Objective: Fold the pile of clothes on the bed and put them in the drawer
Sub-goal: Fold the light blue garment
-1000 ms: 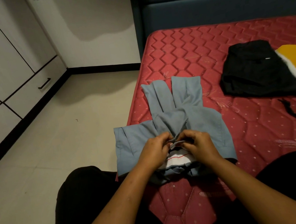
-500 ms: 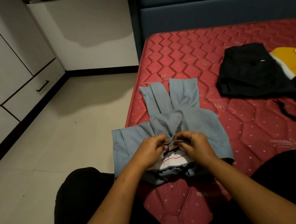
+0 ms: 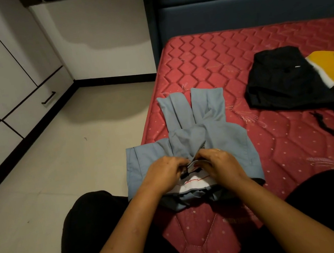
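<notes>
A pair of grey-blue cloth trousers (image 3: pixel 213 141) lies at the near edge of the red quilted mattress (image 3: pixel 207 66), its legs pointing toward the dark blue padded headboard (image 3: pixel 252 5). The left hand (image 3: pixel 164 170) and right hand (image 3: pixel 221 162) meet at the open waistband, each pinching the cloth with curled fingers. Further right, a folded black garment (image 3: pixel 280 79) touches a yellow-and-white garment (image 3: pixel 330 65). Across the pale tiled floor (image 3: pixel 69 158) is a white drawer with a black bar handle (image 3: pixel 35 107).
</notes>
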Available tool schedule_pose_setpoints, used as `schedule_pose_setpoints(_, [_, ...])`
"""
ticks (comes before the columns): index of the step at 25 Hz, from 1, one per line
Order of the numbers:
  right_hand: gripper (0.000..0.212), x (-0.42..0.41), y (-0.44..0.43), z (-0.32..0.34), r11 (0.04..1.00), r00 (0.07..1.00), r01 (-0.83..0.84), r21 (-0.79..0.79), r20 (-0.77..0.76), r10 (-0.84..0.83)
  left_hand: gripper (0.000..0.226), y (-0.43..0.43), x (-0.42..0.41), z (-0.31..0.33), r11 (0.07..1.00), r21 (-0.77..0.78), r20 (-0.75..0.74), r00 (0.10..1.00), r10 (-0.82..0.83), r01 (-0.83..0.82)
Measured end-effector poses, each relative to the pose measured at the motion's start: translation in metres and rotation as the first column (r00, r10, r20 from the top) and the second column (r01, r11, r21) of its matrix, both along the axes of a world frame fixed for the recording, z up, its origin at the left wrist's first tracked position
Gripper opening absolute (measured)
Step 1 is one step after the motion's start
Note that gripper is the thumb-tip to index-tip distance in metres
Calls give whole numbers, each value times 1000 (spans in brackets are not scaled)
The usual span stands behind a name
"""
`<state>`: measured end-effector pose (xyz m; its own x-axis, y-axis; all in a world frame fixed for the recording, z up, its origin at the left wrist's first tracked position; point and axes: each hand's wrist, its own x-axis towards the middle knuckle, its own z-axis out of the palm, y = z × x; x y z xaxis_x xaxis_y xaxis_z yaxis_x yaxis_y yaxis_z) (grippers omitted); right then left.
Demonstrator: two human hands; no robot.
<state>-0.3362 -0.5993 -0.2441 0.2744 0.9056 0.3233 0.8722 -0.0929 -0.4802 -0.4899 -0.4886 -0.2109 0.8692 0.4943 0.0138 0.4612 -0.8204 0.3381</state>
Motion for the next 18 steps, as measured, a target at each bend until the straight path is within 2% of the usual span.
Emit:
schedule_pose_setpoints(2, [11, 2, -1, -2, 999, 1000, -10, -30, -20, 9, 38, -1, -2, 1, 1000, 12, -8, 1000, -7, 7])
schedule_pose_setpoints(4, [15, 2, -2, -1, 998, 999, -6, -58, -47, 3, 36, -1, -4, 1, 999, 29, -31, 999, -22, 23])
schedule_pose_setpoints(7, [49, -2, -1, 0, 979, 992, 0, -205, -126, -26, 32, 1, -7, 0, 996, 61, -105, 993, -53, 59])
schedule_pose_setpoints(8, [53, -4, 0, 1, 973, 992, -10, -230, -126, -20, 33, 1, -7, 0, 997, 54, -125, 991, -56, 63])
schedule_pose_setpoints(11, [32, -11, -2, 3, 982, 993, -78, -173, -96, 62, 34, -6, -3, 5, 994, 89, -120, 992, -49, 60])
schedule_pose_setpoints(18, [12, -5, 0, 1, 998, 999, -34, -60, -40, 31, 31, -8, -1, 2, 995, 100, 5, 1000, -3, 3])
